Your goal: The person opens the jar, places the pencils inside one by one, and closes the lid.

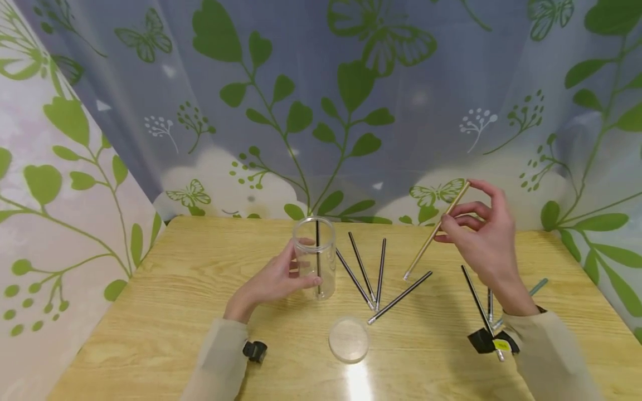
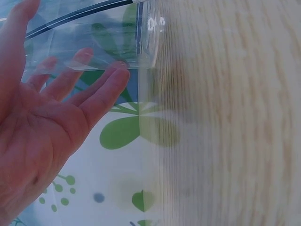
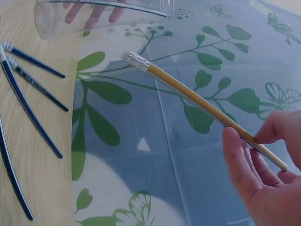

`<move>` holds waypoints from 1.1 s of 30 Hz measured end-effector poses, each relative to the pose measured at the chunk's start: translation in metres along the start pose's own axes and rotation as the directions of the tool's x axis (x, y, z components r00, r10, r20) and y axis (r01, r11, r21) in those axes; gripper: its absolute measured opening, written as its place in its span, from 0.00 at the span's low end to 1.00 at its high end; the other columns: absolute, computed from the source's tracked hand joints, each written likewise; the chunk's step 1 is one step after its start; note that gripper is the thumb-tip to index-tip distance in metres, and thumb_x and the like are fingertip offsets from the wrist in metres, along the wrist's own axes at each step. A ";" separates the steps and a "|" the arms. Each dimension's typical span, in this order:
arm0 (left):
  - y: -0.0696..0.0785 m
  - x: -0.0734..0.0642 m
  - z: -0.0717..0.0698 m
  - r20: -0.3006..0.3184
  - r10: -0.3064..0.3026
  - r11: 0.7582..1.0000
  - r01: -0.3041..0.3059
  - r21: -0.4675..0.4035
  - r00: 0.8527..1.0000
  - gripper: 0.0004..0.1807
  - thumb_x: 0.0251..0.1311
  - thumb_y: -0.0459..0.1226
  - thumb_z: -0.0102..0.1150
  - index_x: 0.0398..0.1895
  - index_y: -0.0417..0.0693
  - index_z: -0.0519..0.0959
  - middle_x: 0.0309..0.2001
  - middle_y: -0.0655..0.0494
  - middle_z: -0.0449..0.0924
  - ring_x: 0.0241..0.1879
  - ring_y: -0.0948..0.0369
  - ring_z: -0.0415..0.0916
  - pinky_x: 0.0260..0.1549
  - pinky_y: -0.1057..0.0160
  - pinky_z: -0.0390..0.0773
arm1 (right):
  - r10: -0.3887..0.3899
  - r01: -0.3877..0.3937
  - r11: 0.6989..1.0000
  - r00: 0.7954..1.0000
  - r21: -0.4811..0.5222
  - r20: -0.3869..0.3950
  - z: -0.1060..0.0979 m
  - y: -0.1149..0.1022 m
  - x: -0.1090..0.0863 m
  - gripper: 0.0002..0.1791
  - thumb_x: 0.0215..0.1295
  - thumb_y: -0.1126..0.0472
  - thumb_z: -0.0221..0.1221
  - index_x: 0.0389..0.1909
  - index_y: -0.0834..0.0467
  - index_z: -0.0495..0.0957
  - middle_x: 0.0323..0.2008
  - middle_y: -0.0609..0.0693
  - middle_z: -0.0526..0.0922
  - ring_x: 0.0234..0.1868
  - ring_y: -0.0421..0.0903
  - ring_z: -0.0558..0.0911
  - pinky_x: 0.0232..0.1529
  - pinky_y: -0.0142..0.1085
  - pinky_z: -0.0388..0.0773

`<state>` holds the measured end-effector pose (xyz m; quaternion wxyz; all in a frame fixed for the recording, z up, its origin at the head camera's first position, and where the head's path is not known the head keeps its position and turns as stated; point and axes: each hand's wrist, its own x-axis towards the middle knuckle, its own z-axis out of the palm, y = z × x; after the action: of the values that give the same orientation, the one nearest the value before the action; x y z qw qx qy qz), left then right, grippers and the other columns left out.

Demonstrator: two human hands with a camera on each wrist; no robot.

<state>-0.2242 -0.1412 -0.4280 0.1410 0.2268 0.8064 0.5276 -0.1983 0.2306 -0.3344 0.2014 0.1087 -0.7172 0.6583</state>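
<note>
My left hand grips a clear plastic jar that stands upright and uncovered on the table. Inside the jar is one dark pencil. In the left wrist view, the fingers lie along the jar's side. Raised above the table at the right, my right hand pinches a gold-yellow pencil between thumb and fingers. It slants, its silver-banded eraser end low and toward the jar. Several dark pencils lie fanned out between the hands.
A round clear lid lies on the wooden table in front of the jar. Beneath the right forearm are more dark pencils and a teal one. A patterned curtain hangs behind the table.
</note>
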 end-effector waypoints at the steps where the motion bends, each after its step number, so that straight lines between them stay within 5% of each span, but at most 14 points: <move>1: 0.000 0.000 0.000 0.004 -0.001 1.000 0.001 -0.003 1.000 0.41 0.62 0.43 0.72 0.73 0.63 0.58 0.74 0.43 0.65 0.71 0.39 0.69 0.70 0.42 0.73 | -0.012 0.012 1.000 1.000 0.001 -0.003 0.002 0.000 0.000 0.39 0.61 0.80 0.57 0.71 0.52 0.62 0.32 0.47 0.80 0.27 0.41 0.86 0.29 0.36 0.90; 8: 0.002 0.000 -0.001 0.014 0.004 1.000 -0.004 -0.007 1.000 0.41 0.62 0.42 0.72 0.73 0.63 0.57 0.73 0.43 0.66 0.70 0.39 0.69 0.70 0.42 0.73 | -0.069 0.068 0.998 0.997 -0.006 -0.024 0.015 -0.007 0.002 0.39 0.62 0.79 0.57 0.72 0.51 0.62 0.33 0.48 0.80 0.27 0.42 0.85 0.30 0.38 0.90; 33: -0.002 0.001 -0.001 0.011 0.002 1.000 -0.002 0.003 1.000 0.42 0.62 0.43 0.72 0.73 0.63 0.57 0.74 0.43 0.65 0.71 0.39 0.69 0.70 0.42 0.74 | -0.198 0.220 0.944 0.974 0.244 -0.112 0.063 -0.035 0.014 0.39 0.59 0.83 0.58 0.69 0.55 0.64 0.31 0.54 0.80 0.27 0.46 0.85 0.30 0.41 0.90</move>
<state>-0.2258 -0.1424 -0.4292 0.1448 0.2308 0.8062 0.5251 -0.2054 0.1657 -0.3001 0.2851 0.1810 -0.6017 0.7238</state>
